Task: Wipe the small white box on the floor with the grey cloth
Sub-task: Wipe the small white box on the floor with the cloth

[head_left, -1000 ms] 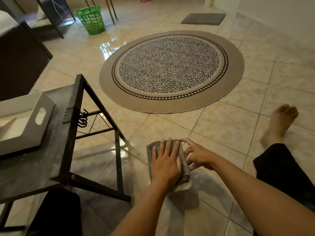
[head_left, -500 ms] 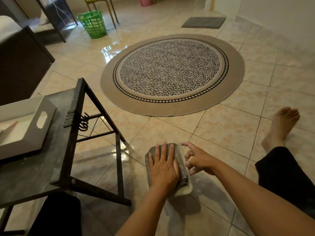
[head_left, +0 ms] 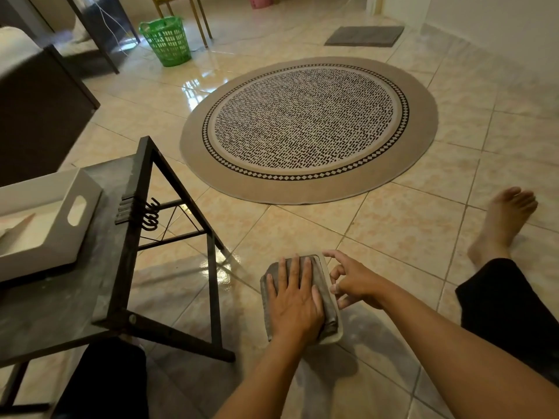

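Wiping underway, lower centre: flat left hand (head_left: 295, 300) presses grey cloth (head_left: 324, 287) on small white box (head_left: 336, 335); right hand (head_left: 357, 282) braces it with loose fingertips, not grasping. Next, probably the exposed rim.

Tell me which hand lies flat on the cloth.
The left hand: its straight fingers press the cloth onto the box. The right hand only touches the box's side with its fingertips.

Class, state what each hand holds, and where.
Nothing is gripped: left hand presses flat on the grey cloth; right hand steadies the small white box by its right edge.
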`<state>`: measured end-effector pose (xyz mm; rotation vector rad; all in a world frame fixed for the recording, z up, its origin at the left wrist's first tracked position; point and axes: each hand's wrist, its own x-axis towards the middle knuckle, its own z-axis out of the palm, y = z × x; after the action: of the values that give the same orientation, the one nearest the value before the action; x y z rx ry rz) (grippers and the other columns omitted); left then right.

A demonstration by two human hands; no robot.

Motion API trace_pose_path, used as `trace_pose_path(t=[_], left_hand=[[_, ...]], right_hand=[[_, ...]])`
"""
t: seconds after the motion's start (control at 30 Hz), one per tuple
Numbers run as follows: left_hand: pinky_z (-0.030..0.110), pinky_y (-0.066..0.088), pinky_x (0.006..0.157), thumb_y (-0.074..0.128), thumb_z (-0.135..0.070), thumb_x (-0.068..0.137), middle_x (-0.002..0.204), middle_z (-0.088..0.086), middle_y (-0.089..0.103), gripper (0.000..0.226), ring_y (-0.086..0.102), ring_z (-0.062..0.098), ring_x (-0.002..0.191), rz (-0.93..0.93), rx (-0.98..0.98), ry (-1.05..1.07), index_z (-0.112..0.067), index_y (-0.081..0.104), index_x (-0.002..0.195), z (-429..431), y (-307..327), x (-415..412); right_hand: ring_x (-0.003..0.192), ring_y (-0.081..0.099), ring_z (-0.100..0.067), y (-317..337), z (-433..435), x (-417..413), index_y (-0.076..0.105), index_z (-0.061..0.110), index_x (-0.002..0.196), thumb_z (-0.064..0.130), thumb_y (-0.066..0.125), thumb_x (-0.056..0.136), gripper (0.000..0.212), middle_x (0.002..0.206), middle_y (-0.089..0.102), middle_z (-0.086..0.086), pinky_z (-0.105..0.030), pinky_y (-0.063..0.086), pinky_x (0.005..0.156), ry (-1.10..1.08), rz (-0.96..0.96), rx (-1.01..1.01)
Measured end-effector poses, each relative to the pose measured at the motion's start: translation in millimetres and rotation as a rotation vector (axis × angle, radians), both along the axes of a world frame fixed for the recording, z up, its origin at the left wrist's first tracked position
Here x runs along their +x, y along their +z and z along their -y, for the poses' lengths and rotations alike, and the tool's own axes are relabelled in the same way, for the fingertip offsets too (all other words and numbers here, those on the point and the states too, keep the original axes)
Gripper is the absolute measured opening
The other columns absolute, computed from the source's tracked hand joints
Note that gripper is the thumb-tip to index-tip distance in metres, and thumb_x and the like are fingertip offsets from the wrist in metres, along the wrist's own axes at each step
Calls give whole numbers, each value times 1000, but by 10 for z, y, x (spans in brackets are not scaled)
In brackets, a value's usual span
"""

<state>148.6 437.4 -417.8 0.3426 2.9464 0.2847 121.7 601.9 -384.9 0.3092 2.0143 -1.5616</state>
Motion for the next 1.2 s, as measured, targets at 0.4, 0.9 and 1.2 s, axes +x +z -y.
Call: trace_pose_path(t=[0.4, 0.9, 1.2], left_hand=[[49, -18, 118, 14, -44, 102, 162, -3, -26, 63, -32, 21, 145, 14, 11, -2, -29, -18, 154, 50, 57, -86], [46, -22, 115, 11, -46, 100, 162, -4, -25, 63, -34, 21, 145, 5, 3, -23, -31, -19, 154, 76, 38, 197], [47, -17, 118, 18, -42, 104, 163, -2, -22, 62, -28, 20, 147, 28, 12, -23, -29, -16, 155, 58, 104, 16]], right_hand=[[74, 62, -19, 76, 25, 67, 35, 32, 147, -18, 52, 85, 82, 97, 50, -12, -52, 63, 74, -15, -2, -2], [72, 60, -18, 71, 39, 55, 35, 32, 147, -17, 52, 87, 80, 99, 48, -12, -38, 62, 62, -21, -10, 1], [72, 62, -17, 36, 52, 69, 38, 33, 145, -16, 53, 87, 77, 97, 50, -11, -46, 63, 70, -12, -9, 9]])
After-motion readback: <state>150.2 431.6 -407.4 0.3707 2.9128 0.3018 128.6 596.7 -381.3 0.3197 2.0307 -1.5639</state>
